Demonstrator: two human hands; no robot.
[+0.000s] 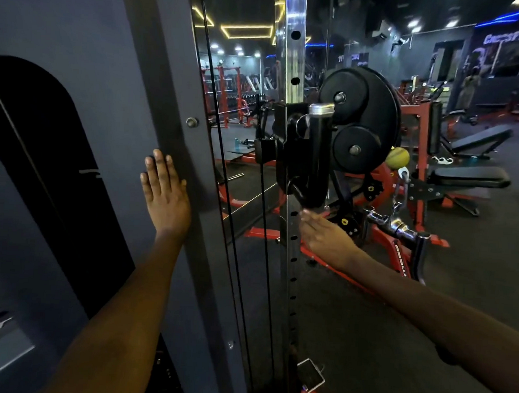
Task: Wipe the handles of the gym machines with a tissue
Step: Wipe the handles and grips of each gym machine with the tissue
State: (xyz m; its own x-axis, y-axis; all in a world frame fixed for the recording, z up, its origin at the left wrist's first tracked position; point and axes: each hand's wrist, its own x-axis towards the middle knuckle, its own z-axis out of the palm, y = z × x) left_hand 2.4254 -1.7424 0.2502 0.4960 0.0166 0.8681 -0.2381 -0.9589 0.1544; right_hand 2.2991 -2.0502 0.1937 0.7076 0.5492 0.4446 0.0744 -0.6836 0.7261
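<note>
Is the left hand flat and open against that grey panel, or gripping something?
Open and flat. The left hand lies spread on the grey panel, its fingers extended upward, with nothing held in it; no tissue shows.

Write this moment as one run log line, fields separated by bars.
left hand: open, flat on grey panel | right hand: open, blurred, below pulley carriage | tissue: not visible | cable handle: untouched

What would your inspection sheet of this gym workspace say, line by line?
Surface: dark rubber floor.
Job's things: chrome cable handle hanging by black pulley carriage; no tissue seen.
Clutter: yellow-green ball.
Grips: left hand flat, open on grey machine panel; right hand blurred, open, empty.
Cables: two black cables running vertically.
Surroundings: red frames, black padded bench.
</note>
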